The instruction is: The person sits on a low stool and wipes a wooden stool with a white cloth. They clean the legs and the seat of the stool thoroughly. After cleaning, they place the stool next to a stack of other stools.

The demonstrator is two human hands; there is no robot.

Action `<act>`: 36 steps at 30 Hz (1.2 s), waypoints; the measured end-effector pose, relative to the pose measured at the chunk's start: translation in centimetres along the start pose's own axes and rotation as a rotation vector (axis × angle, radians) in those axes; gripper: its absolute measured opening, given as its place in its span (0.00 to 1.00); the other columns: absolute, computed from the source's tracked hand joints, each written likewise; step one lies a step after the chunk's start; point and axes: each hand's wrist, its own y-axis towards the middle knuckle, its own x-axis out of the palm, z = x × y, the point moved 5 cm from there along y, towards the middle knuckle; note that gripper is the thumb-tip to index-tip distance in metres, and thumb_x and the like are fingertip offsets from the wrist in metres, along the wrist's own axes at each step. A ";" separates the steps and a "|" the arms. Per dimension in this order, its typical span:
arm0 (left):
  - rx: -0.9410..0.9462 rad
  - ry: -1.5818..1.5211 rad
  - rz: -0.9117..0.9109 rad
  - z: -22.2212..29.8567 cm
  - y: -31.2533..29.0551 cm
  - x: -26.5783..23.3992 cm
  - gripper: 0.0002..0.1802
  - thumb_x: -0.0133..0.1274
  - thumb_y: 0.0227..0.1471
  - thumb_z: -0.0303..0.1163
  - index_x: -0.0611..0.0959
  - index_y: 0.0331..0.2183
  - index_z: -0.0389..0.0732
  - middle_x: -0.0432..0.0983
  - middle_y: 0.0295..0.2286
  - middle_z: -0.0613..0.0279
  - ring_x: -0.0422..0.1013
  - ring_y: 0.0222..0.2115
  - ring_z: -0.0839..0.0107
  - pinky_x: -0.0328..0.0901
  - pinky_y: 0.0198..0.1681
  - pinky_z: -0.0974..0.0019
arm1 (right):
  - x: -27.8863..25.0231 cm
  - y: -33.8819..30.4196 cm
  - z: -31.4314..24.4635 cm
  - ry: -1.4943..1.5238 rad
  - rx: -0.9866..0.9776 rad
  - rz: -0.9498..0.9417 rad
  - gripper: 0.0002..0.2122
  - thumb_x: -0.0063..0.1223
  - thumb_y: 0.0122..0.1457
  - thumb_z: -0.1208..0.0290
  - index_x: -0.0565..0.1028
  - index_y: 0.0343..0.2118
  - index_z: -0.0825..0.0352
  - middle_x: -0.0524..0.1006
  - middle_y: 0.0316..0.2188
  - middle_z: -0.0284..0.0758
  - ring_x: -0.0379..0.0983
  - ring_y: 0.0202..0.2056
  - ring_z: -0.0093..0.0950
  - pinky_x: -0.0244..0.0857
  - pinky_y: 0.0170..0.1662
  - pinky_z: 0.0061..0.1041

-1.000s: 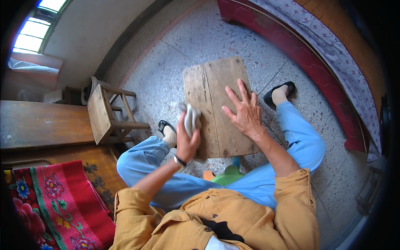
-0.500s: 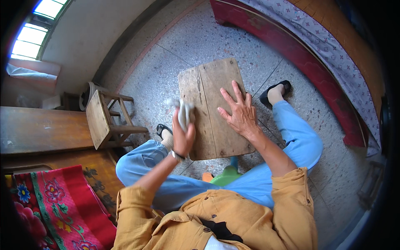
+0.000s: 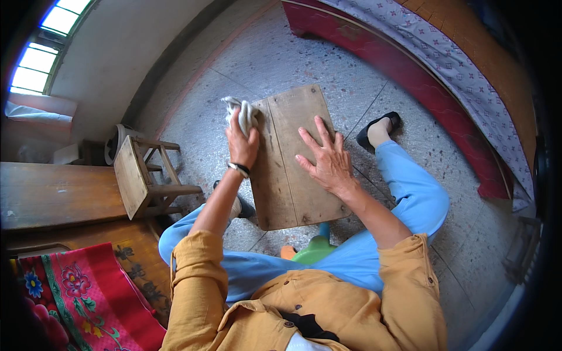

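Between my knees stands a small wooden stool (image 3: 298, 193), its worn plank top turned up toward me. My left hand (image 3: 242, 143) is closed round a crumpled pale grey cloth (image 3: 249, 115), at the far left corner of the stool's top. The cloth bunches out past my fingers and hangs over the left edge. On the right part of the boards my right hand (image 3: 329, 159) lies flat with its fingers spread, holding nothing. The stool's legs are mostly hidden under its top.
To the left, a second wooden stool (image 3: 140, 175) lies beside a brown wooden table (image 3: 64, 193). A red flowered cloth (image 3: 99, 286) covers furniture at lower left. A red bed frame (image 3: 404, 76) curves along the right. A green plastic thing (image 3: 313, 251) shows below the stool.
My left hand has slid the cloth forward along the stool's left edge to its far corner. My right hand keeps its place on the boards. The whole view has shifted slightly.
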 end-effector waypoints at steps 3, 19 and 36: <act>-0.054 -0.026 0.010 0.0 2.1 1.2 0.34 0.50 0.45 0.28 0.63 0.56 0.46 0.66 0.42 0.36 0.64 0.44 0.42 0.60 0.49 0.49 | 0.0 -0.1 0.5 -0.058 -0.040 0.063 0.27 0.53 0.54 0.54 0.65 0.58 0.53 0.49 0.64 0.40 0.61 0.46 0.51 0.74 0.33 0.37; 0.103 -0.931 -0.260 16.3 -9.9 -4.6 0.34 0.42 0.60 0.30 0.47 0.62 0.37 0.57 0.55 0.54 0.54 0.56 0.66 0.48 0.59 0.65 | -5.2 -3.6 -1.0 1.002 -0.115 0.507 0.28 0.38 0.63 0.52 0.62 0.58 0.70 0.58 0.60 0.45 0.51 0.61 0.42 0.41 0.63 0.40; 0.202 0.280 -0.284 6.0 -2.3 3.1 0.28 0.42 0.56 0.38 0.65 0.58 0.44 0.53 0.60 0.51 0.45 0.62 0.50 0.36 0.64 0.45 | 1.0 3.2 -0.3 -0.114 0.031 0.194 0.35 0.60 0.45 0.48 0.61 0.56 0.55 0.50 0.58 0.47 0.44 0.59 0.55 0.45 0.53 0.66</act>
